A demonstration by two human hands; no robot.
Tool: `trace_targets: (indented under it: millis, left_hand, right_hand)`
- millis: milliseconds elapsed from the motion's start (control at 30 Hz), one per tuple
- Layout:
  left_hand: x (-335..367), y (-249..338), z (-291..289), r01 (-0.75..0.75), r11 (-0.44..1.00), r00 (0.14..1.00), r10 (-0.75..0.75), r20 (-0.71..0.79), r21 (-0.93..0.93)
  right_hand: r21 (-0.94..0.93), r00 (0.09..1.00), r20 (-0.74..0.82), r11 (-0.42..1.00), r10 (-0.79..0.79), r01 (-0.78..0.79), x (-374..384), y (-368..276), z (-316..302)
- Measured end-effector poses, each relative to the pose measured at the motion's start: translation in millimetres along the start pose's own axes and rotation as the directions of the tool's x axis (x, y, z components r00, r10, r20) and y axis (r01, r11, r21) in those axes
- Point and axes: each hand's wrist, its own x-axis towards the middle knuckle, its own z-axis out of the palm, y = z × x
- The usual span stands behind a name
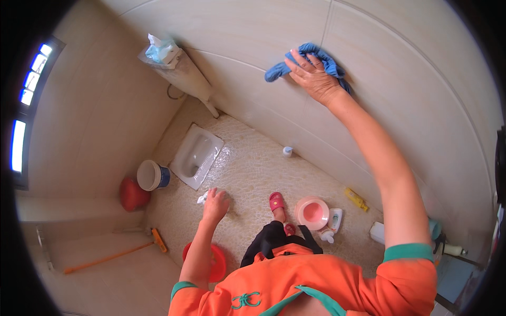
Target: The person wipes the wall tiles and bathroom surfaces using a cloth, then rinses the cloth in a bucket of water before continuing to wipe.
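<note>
My right hand point(314, 81) presses a crumpled blue cloth point(329, 62) against the pale tiled wall, arm stretched up and fingers spread over the fabric. Part of the cloth hangs out past the fingertips on the left. Lower down, over the floor, my left hand point(215, 205) is curled around a small white object point(202, 198). Only a bit of it shows beside the fingers, so its kind is unclear.
A squat toilet point(196, 152) is set in the wet-looking floor beside a white bucket point(150, 175) and a red container point(133, 194). Near my feet stand a red basin point(218, 262), a pink basin point(312, 213) and a yellow bottle point(356, 199). An orange-handled tool point(113, 257) lies left.
</note>
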Motion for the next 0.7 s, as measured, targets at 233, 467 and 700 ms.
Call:
trace_targets:
  millis: [233, 467, 700]
  left_hand:
    - [-98.7, -38.4, 27.6, 0.089, 0.980, 0.996, -0.089, 0.008, -0.180]
    - [-209.7, -92.4, 69.6, 0.484, 0.874, 0.862, -0.468, 0.197, -0.042]
    - [-225.9, -103.8, 76.6, 0.464, 0.882, 0.882, -0.451, 0.136, -0.083]
  right_hand:
    - [0.336, 0.884, 0.289, 0.904, -0.367, 0.266, -133.1, 26.2, -53.5]
    - [0.074, 0.968, 0.106, 0.973, -0.227, 0.220, -106.1, 99.7, -110.5]
    - [-0.308, 0.974, -0.215, 0.942, 0.067, -0.132, 75.0, 155.9, -127.3]
